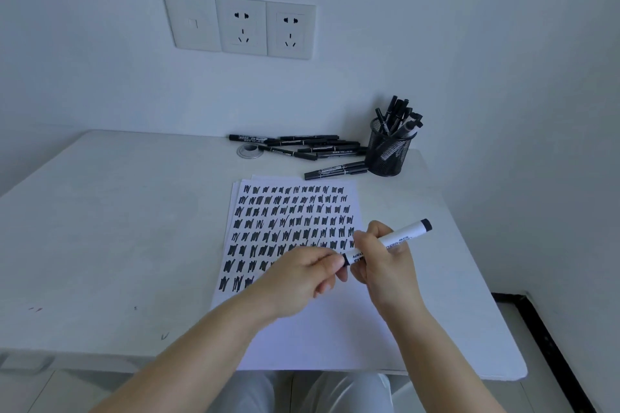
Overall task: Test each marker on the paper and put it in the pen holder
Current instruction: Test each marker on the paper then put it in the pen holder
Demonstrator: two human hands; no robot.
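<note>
A white-barrelled marker point(399, 238) with black ends is held over the paper point(302, 329), its far end pointing up to the right. My right hand point(382, 261) grips the barrel near its middle. My left hand point(302, 271) pinches the black cap at the marker's near end. The paper is covered with rows of black test scribbles. A black mesh pen holder point(385, 152) stands at the back right with several markers in it. Several black markers point(312, 146) lie loose on the table beside it.
The white table point(117, 228) stands against a wall with a row of sockets point(241, 25). A round metal grommet point(250, 150) sits near the loose markers. The table's right edge drops to the floor with a dark strip point(550, 345).
</note>
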